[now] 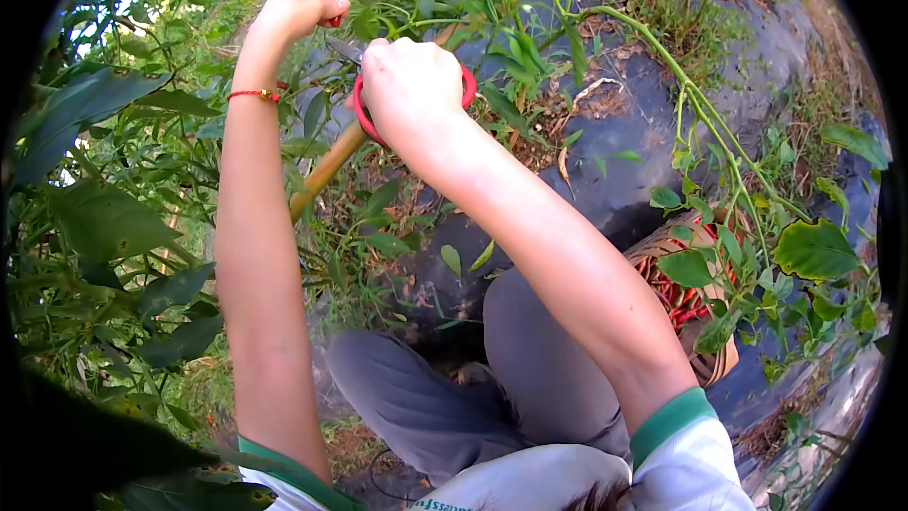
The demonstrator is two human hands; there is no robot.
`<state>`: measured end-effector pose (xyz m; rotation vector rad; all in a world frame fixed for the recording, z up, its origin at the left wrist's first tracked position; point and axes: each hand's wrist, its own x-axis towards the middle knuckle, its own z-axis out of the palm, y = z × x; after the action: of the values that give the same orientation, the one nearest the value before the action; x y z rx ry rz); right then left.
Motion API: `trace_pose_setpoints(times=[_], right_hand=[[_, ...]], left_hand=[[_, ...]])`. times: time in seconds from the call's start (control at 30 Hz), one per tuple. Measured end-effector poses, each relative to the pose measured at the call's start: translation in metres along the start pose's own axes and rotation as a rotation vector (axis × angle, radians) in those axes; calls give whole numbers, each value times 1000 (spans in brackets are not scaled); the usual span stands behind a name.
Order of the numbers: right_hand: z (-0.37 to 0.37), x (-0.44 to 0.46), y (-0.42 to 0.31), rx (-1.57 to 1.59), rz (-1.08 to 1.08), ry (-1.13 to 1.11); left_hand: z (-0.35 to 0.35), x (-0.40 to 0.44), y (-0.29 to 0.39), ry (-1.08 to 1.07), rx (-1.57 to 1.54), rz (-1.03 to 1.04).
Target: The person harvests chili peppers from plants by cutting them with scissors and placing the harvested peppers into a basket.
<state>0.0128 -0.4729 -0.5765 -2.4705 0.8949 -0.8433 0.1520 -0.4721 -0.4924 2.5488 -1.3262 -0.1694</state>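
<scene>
My left hand [298, 11] is raised among the pepper leaves at the upper left, its fingers closed in a pinch. A small red chili pepper [336, 22] shows at its fingertips, mostly hidden by them. Just right of it and slightly lower, my right hand [413, 85] is wrapped round a pair of red-handled scissors [469, 87]. The metal blades point up and left toward my left hand, and the hand covers much of the handles. Whether the blades are spread cannot be made out.
A bamboo pole [326, 170] runs diagonally behind my hands through the plants. Dense leaves [104, 218] crowd the left side. At the right, a woven basket [723, 361] holds many red chilies [676, 298], partly covered by a leafy branch [728, 147]. Dark plastic sheeting [605, 170] covers the ground.
</scene>
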Motion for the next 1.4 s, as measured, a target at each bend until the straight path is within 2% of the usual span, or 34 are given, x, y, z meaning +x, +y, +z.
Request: trace_pose_setpoints(times=[0.13, 0.17, 0.23, 0.3, 0.33, 0.37, 0.43, 0.5, 0.53, 0.57, 0.63, 0.67, 0.7, 0.73, 0.8, 0.83, 0.9, 0.97, 1.0, 1.03, 1.1, 1.17, 1.23, 1.27, 1.3, 1.37, 1.4], right_hand=[[-8, -15, 5, 99, 73, -23], [-13, -25, 8, 109, 71, -24], [-24, -49, 12, 355, 85, 54], [-32, -70, 4, 507, 167, 5], [-20, -81, -3, 518, 123, 164], [-18, -89, -8, 634, 169, 98], [-1, -103, -14, 770, 152, 108], [15, -115, -11, 803, 108, 50], [15, -116, -8, 830, 121, 16], [15, -117, -7, 858, 132, -16], [22, -114, -4, 868, 114, 43], [25, -112, -3, 898, 130, 50], [27, -111, -2, 931, 146, 59], [28, -111, 0, 919, 190, -3], [27, -112, 1, 917, 217, -34], [27, -112, 2, 907, 241, -62], [29, -113, 1, 919, 253, -68], [29, -113, 2, 892, 250, -94], [29, -114, 1, 889, 255, -113], [30, -114, 1, 889, 252, -121], [33, -115, 0, 900, 216, -95], [38, -113, 1, 889, 211, -102], [43, -111, 0, 890, 206, -132], [44, -110, 0, 891, 196, -101], [45, -110, 0, 903, 195, -104], [47, -109, 1, 885, 182, -96], [53, -110, 2, 869, 119, 2]], left_hand=[[-2, -3, -3, 158, -96, 109], [-5, -12, -2, 339, -253, 121], [-8, -33, -3, 702, -571, 147], [0, -70, -13, 497, -1135, 332], [13, -92, -16, 449, -1254, 277], [28, -113, -19, 395, -1371, 220], [54, -145, -30, 117, -1473, 195], [64, -154, -39, 214, -1366, -74], [62, -151, -44, 250, -1307, -46], [57, -147, -40, 395, -1123, -25], [40, -123, -32, 605, -476, -15], [37, -101, -25, 676, -224, 244], [23, -87, -13, 610, 185, 49], [9, -62, -5, 461, 415, -105], [-9, -15, -32, 282, 476, -275], [-21, 12, -50, 36, 521, -372], [-21, 33, -63, -80, 627, -482], [-8, 32, -65, 13, 585, -400], [-9, 40, -62, -307, 832, -443], [-9, 38, -48, -309, 828, -450], [-6, 34, -29, -652, 1087, -451], [-4, 47, -27, -823, 1123, -594], [-6, 56, -18, -938, 1111, -736], [-11, 60, -11, -977, 984, -856], [-16, 61, -6, -941, 1060, -872], [-21, 59, -9, -764, 1235, -755], [-21, 59, -10, -768, 1238, -762]])
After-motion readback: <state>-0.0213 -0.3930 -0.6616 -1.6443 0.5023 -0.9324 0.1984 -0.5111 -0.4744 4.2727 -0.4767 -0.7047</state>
